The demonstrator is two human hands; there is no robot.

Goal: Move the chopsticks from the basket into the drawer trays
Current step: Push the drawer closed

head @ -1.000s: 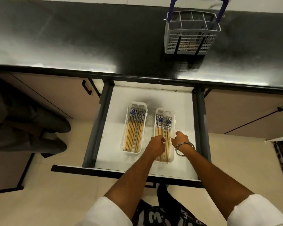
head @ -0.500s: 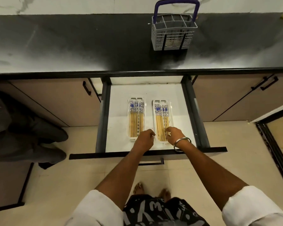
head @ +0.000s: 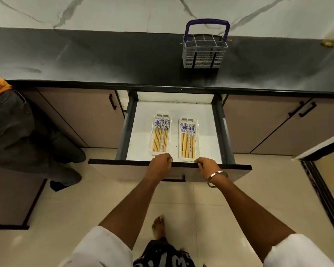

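Chopsticks lay in two white trays on the pale floor of the open drawer: the left tray and the right tray stood side by side, a narrow gap between them, each long side running near to far. In both, the chopsticks rested parallel, their blue-and-white patterned ends at the far end and their bare yellow wood toward the near end. Both hands were at the drawer's dark near edge. The left hand had its fingers curled over that edge, just in front of the left tray; the right hand, with a metal bangle on its wrist, gripped the same edge in front of the right tray. Neither hand held a chopstick. On the dark worktop, well beyond the drawer and to the right, stood the grey basket with its blue handle upright; whether anything was left inside it could not be told. At the left edge of the view another person's legs stood on the tiled floor, near the cabinet doors.
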